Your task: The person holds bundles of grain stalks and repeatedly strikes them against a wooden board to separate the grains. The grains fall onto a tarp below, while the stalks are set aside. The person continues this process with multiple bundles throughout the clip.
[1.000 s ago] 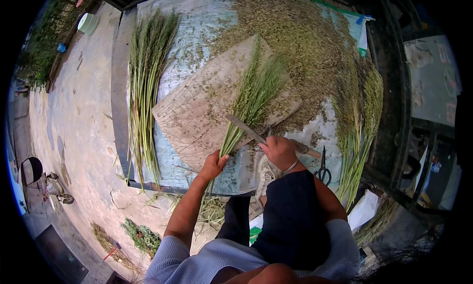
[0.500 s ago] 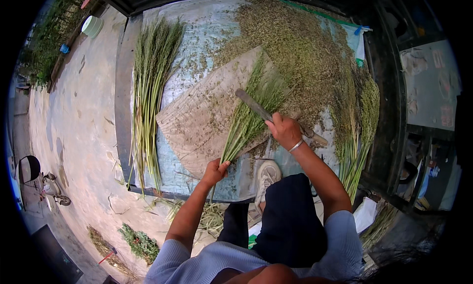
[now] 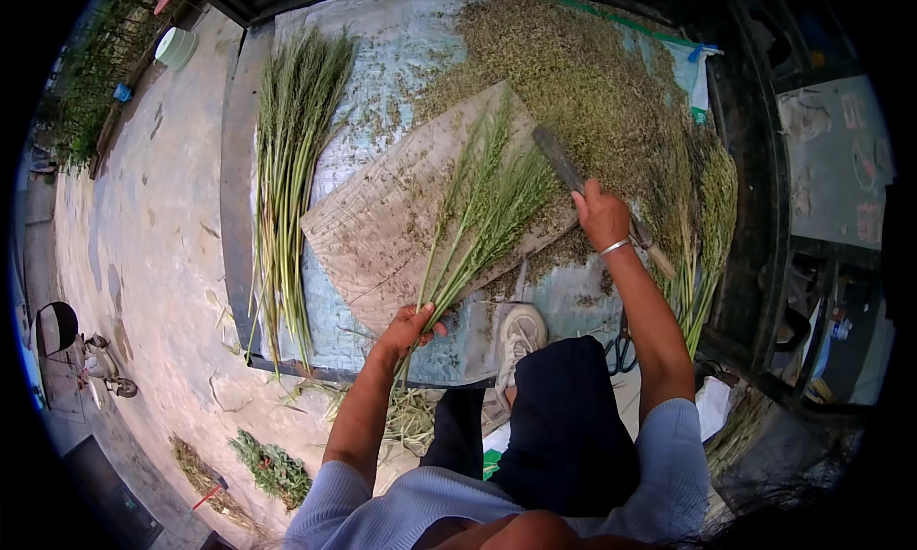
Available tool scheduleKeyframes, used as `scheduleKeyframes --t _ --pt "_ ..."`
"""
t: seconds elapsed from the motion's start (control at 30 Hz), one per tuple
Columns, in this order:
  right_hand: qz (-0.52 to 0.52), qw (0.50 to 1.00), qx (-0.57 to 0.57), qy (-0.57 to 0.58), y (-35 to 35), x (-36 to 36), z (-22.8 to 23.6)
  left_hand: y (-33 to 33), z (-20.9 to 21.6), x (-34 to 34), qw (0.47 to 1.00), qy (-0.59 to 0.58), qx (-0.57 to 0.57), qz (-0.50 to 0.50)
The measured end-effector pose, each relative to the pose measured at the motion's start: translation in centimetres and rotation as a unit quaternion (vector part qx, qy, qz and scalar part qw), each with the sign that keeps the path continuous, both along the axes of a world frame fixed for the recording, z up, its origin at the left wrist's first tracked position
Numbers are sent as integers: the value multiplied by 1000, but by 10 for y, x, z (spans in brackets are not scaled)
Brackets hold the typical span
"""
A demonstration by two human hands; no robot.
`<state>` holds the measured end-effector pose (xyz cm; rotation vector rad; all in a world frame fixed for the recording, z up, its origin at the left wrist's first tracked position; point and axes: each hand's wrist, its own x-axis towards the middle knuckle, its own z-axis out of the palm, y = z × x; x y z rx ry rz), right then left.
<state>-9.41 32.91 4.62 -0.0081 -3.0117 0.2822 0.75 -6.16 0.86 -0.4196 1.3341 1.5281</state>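
My left hand (image 3: 408,330) is closed round the lower stems of a small bunch of green seed-headed stalks (image 3: 489,216). Their feathery tops fan out over a worn brownish board (image 3: 373,230), which lies aslant on a pale blue sheet (image 3: 373,82). In my right hand (image 3: 604,216) is a long dark blade (image 3: 558,157) with a light wooden handle, gripped near its middle. The blade stands just right of the stalk tops, apart from most of them. Loose seeds and husks are scattered across the board.
A wide heap of seeds (image 3: 583,82) covers the sheet's far right. Long uncut-looking stalks (image 3: 291,158) lie at the left, and a seed-headed bundle (image 3: 712,216) at the right. My shoe (image 3: 522,338) rests on the near edge; dark-handled scissors (image 3: 623,348) lie beside my knee.
My right hand has moved right and slightly away with the blade, off the stalks. The bunch in my left hand has spread wider, and that hand has shifted slightly left.
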Motion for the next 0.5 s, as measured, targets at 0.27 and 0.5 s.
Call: scheduleKeyframes --t 0.27,0.5 --pt "174 974 -109 -96 -59 28 -17 3 0 5 999 25 -23 3" --pt "62 996 -48 -47 -16 -37 -30 -14 21 0 994 82 -74 8"
